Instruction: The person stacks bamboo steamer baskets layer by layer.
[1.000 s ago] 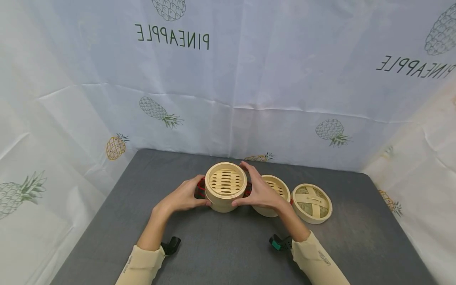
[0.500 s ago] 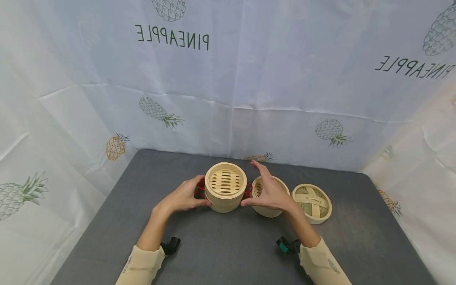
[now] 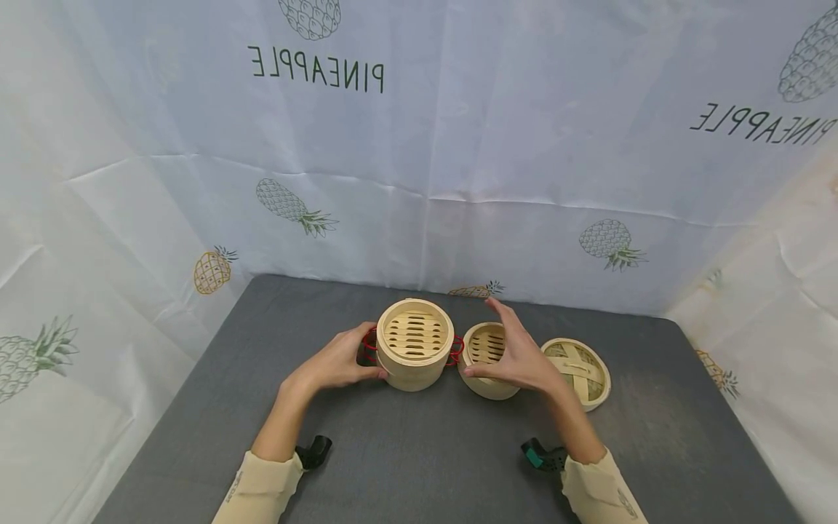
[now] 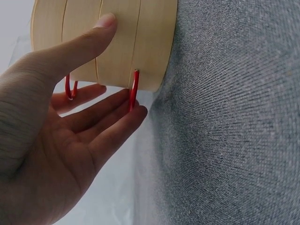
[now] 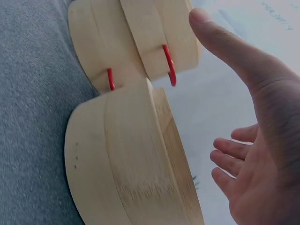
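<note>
A stack of two round bamboo steamer baskets [image 3: 412, 376] stands left of centre, slatted floor upward. My left hand [image 3: 336, 362] holds its left side. In the left wrist view the thumb [image 4: 91, 44] lies along the stack's wall while the fingers [image 4: 119, 129] reach the red cord loops [image 4: 134, 89]. My right hand [image 3: 526, 362] hovers over a single bamboo steamer basket [image 3: 487, 388], thumb and fingers spread apart with nothing between them. Seen from the right wrist, that basket [image 5: 126, 154] sits below the hand, close beside the stack [image 5: 110, 35].
A bamboo steamer lid [image 3: 583, 372] with crossed strips lies right of the single basket, partly behind my right wrist. Everything stands on a dark grey table [image 3: 419, 466]. A white curtain [image 3: 511, 167] printed with pineapples hangs behind the table's far edge.
My right hand has let go of the stack's right side and moved rightward over the single basket. The left hand and the stack have stayed in place.
</note>
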### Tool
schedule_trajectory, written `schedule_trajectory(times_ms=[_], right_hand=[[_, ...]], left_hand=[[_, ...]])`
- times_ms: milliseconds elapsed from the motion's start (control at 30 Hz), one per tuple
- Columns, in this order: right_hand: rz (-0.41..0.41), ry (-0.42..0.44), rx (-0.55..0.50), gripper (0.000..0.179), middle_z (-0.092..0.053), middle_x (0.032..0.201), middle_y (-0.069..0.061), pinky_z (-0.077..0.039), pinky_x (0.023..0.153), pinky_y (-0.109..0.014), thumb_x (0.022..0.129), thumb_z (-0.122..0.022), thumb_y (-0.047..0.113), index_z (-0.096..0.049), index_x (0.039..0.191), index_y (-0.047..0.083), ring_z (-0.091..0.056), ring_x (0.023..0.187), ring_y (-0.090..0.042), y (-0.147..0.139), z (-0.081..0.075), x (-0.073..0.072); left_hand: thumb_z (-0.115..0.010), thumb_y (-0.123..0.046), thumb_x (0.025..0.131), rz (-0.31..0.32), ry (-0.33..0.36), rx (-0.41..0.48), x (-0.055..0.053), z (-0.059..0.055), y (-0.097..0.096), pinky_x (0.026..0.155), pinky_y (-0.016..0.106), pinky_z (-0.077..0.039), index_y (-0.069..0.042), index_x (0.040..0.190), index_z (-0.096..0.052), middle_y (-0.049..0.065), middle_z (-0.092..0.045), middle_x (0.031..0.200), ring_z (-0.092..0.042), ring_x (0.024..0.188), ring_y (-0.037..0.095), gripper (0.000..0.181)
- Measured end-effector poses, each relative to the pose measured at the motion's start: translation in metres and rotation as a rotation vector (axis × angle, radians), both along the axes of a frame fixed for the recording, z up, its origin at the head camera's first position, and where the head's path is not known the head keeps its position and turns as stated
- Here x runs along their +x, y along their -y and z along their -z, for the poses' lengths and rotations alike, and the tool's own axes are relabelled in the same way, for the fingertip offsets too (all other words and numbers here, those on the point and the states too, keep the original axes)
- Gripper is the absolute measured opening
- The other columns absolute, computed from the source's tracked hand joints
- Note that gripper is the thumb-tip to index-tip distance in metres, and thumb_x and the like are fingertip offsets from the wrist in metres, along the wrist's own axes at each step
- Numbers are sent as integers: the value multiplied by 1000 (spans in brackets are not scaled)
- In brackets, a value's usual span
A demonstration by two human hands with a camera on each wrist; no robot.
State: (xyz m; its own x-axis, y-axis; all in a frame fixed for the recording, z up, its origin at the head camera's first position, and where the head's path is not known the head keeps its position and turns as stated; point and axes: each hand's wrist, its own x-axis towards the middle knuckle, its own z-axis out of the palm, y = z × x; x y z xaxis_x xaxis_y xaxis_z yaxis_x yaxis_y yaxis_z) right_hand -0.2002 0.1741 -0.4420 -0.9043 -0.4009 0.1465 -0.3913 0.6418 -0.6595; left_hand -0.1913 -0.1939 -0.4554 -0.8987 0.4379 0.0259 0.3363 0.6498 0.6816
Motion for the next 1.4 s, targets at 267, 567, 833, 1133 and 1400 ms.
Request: schedule_trajectory(times_ms=[267, 567, 833, 1133, 1400], right_hand=[[45, 21, -1, 135, -23, 178, -21, -39, 118, -78, 76, -98, 48, -12, 175, 17, -33, 161, -50, -15, -1, 2], [68, 63, 40, 134, -23, 177, -25, -38, 118, -80, 77, -97, 48, -13, 175, 11, -32, 160, -54, -28, 0, 0], [44, 110, 88, 132, -22, 176, -29, -41, 116, -79, 78, -95, 52, -15, 174, 7, -34, 158, -57, -33, 6, -2], [3, 138, 129, 138, -22, 175, -31, -41, 117, -77, 74, -98, 54, -16, 173, 3, -33, 159, -56, -32, 15, -3], [-10, 147, 145, 141, -23, 174, -33, -39, 119, -78, 69, -101, 52, -18, 172, 2, -29, 160, -57, -34, 21, -3]], left_hand=[[-94, -31, 86, -5, 0, -11, 1, 0, -1, 108, 53, -58, 0, 153, -51, 14, -72, 135, -71, 124, 30, 85], [-95, -30, 85, -4, -12, -8, 0, 0, -1, 108, 54, -58, 2, 152, -52, 16, -72, 134, -70, 124, 31, 86], [-95, -30, 85, -6, -2, -2, 0, 1, -2, 108, 51, -58, 0, 153, -52, 14, -72, 135, -70, 124, 29, 86], [-94, -27, 86, -7, 13, 15, 2, 0, 0, 108, 51, -58, -1, 155, -50, 13, -72, 135, -70, 125, 29, 85], [-95, -29, 85, -7, -1, 10, 0, 1, 0, 107, 51, -58, -2, 154, -51, 12, -72, 133, -70, 123, 27, 85]])
